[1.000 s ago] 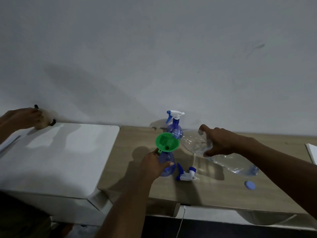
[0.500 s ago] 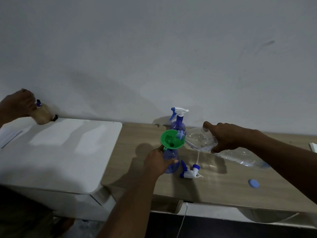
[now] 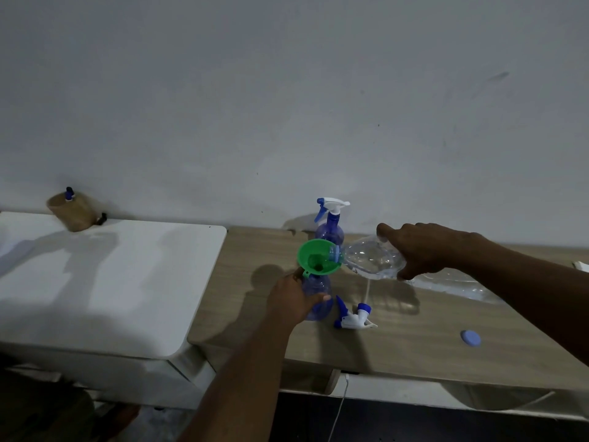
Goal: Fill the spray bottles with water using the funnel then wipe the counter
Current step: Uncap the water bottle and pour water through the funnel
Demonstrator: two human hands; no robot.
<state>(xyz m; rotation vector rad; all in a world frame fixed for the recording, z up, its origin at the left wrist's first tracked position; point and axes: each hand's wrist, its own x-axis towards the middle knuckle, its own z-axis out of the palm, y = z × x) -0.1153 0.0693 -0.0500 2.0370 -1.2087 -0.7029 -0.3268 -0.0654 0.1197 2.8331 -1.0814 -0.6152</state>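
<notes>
Below the funnel [image 3: 314, 256], left hand [image 3: 291, 301] is gripping the spray bottle [image 3: 318, 283]; right hand [image 3: 427, 250] is clutching the water bottle [image 3: 366, 260] at the funnel's rim, second spray bottle [image 3: 330, 232] crowding just behind.

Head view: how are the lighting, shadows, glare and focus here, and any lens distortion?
Head view: dim, grey-blue cast; hard shadows cross the counter and cabinet; the bottle shows small glints, no strong glare; the funnel is sharp enough; furniture edges bow slightly from the wide angle.
</notes>
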